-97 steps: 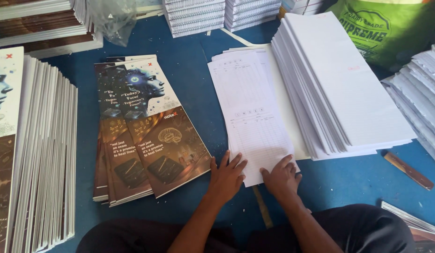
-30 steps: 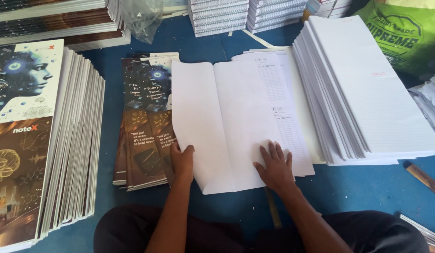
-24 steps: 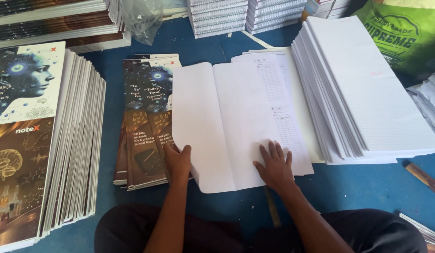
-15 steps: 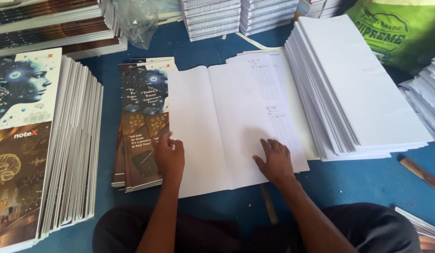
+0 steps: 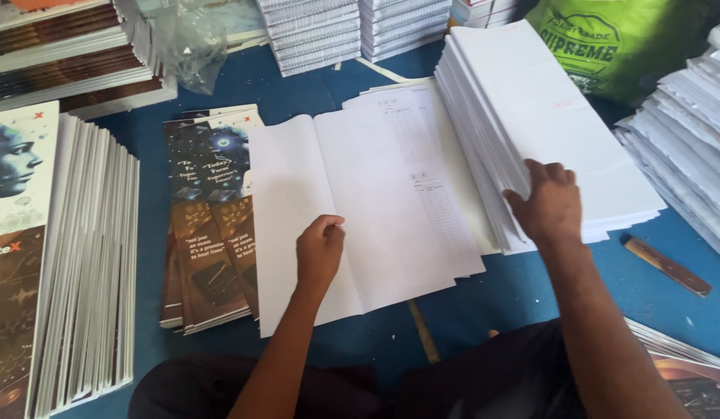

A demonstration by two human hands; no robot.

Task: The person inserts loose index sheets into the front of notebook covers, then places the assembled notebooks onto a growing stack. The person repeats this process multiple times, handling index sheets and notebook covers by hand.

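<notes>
The left hand (image 5: 319, 252), fingers curled, presses on the open folded sheets (image 5: 360, 209) lying on the blue floor (image 5: 492, 299), partly over the printed covers (image 5: 212, 225). The right hand (image 5: 550, 203), fingers spread, rests on the near edge of the tall paper stack (image 5: 546, 116) just beside them, gripping nothing

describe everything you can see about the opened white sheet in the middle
The opened white sheet is a large, thin piece of paper, lying flat and unfolded on the blue floor with one crease running down it. Its right half carries faint printed table lines; its left half looks blank. Its left edge overlaps the pile of dark printed covers, and its right side lies over more white sheets beside the tall paper stack. The left hand rests loosely curled on it, near the crease.
</notes>
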